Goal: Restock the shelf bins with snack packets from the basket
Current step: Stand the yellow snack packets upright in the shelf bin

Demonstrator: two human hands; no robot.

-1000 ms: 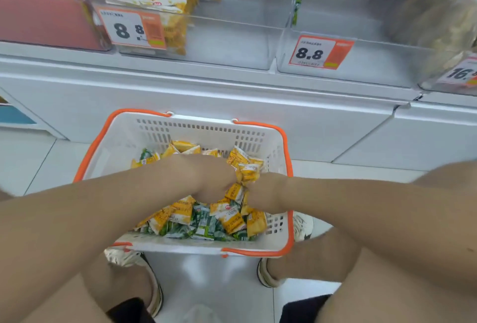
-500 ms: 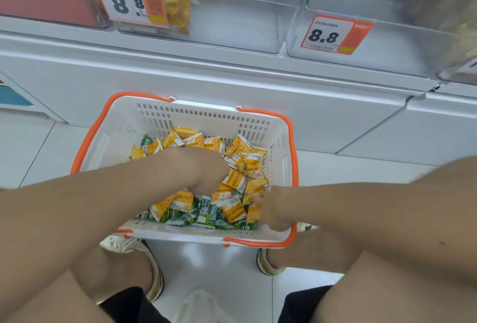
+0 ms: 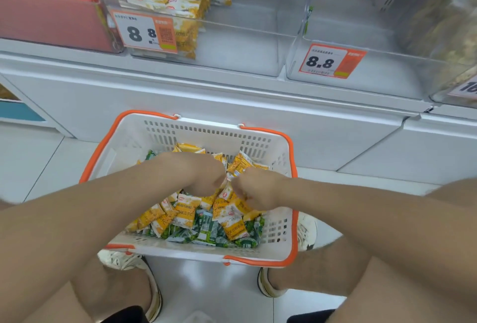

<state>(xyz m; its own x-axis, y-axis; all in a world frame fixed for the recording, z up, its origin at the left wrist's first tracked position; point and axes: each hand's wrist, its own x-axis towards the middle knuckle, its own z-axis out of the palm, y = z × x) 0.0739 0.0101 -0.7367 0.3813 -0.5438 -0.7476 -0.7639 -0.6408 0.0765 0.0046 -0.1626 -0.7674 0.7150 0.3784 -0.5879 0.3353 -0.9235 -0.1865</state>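
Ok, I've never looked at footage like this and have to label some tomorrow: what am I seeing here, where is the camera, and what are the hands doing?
There is no machine here. A person wears one wide-angle camera on the head, looking forward and down, so both bare arms reach in from the bottom. A white basket with orange handles sits on the floor before a shelf, between the person's shoes. It holds yellow snack packets and green snack packets. The left hand and right hand meet over the pile, closed around yellow packets. Above, a clear bin with a price tag is partly stocked with similar packets; the neighbouring bin looks nearly empty.
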